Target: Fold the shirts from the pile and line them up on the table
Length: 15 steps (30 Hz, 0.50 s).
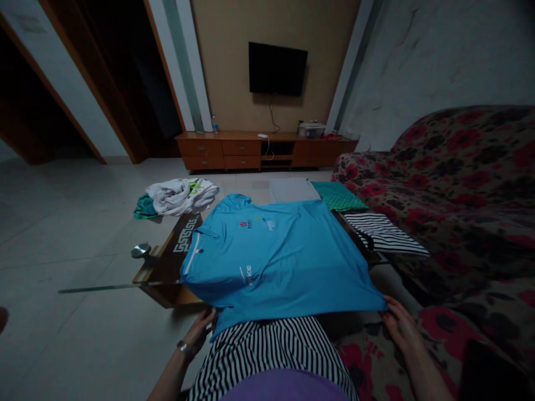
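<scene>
The left hand (199, 329) and the right hand (401, 326) were held well apart, one at each near corner of a blue T-shirt (271, 262). The fingers were partly hidden under the hem, so a closed grip could not be confirmed for either hand. The shirt was spread flat ahead of both hands across a glass-topped table (121, 287), its near edge lying over striped trousers (267, 356). A wristwatch (183, 346) was worn just behind the left hand. A folded black-and-white striped cloth (384, 234) was noted ahead of the right hand, beside the shirt, with a green cloth (338, 195) and a flat white item (292, 189) beyond. A crumpled white and teal clothes bundle (175, 197) was seen far ahead of the left hand. A floral sofa (460, 195) stood to the right of the right hand.
</scene>
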Available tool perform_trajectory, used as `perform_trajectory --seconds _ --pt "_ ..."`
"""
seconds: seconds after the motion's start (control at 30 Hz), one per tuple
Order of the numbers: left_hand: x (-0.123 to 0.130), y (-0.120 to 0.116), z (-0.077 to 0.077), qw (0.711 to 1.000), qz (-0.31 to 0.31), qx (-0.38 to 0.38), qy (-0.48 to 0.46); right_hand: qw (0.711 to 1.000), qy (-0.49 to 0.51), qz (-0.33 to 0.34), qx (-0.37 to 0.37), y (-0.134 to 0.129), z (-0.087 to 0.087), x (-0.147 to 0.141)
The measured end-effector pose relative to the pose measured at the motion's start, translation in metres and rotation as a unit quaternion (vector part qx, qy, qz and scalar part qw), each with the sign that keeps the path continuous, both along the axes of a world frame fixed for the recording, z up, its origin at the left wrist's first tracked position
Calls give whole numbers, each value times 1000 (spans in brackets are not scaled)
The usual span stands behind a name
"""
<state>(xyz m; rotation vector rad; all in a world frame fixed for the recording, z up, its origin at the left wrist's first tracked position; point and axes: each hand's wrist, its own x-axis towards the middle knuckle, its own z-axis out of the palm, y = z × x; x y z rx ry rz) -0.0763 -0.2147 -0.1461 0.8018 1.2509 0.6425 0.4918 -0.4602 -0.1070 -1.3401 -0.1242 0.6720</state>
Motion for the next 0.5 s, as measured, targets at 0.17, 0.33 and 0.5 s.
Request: perform_trajectory --seconds 0.17,0.33,0.5 --pt "12 22 13 995 65 73 -18 1000 -9 17 6 1 15 -4" --pt "18 41 16 998 12 54 -27 1000 -19 -5 18 -2 27 -1" --pt "12 34 23 993 -94 56 47 1000 -19 -11 2 -5 25 -3"
